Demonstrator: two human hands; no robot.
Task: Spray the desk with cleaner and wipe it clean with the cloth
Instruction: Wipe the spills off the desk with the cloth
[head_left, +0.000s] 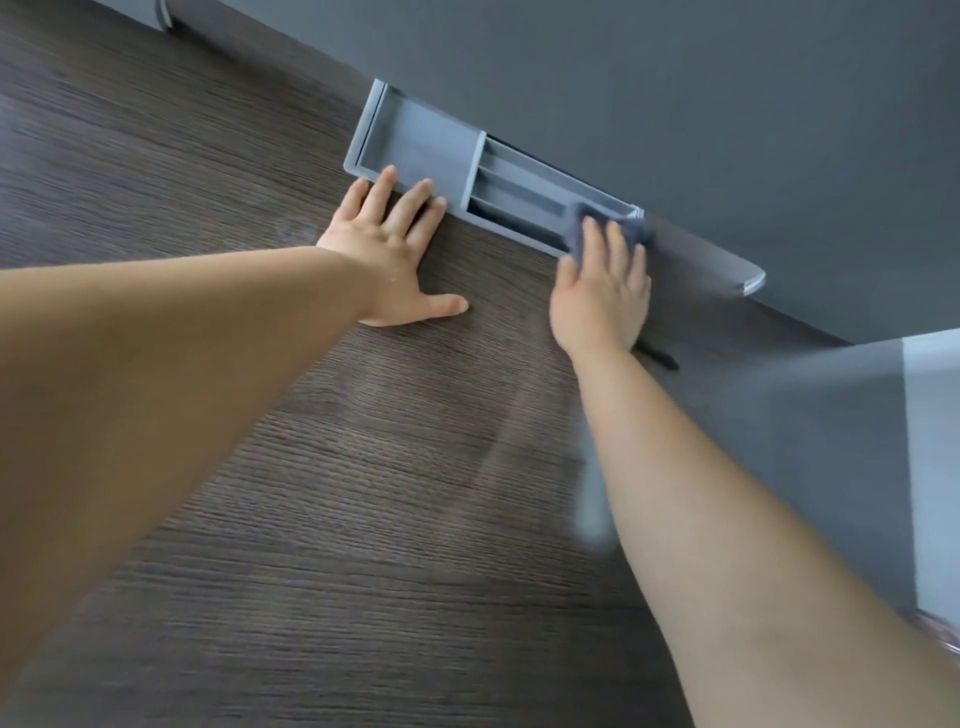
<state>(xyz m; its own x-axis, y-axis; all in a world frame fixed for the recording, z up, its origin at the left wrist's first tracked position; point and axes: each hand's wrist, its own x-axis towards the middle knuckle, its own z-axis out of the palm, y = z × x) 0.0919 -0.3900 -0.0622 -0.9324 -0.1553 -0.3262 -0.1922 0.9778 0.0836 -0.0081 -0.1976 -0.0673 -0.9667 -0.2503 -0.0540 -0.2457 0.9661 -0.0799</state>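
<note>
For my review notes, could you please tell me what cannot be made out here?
Head view only.
The cloth: mostly hidden under the right hand; size and folds unclear.
The grey tray: right end covered by the cloth.
An object at the lower right corner: cut off by the frame edge, blurred.
The spray bottle: not identifiable anywhere.
The desk: blur hides any wetness.

Dark brown wood-grain desk (260, 467), grey cable tray (415, 140), blue-grey cloth (631, 228), slate-grey wall (675, 78)
</note>
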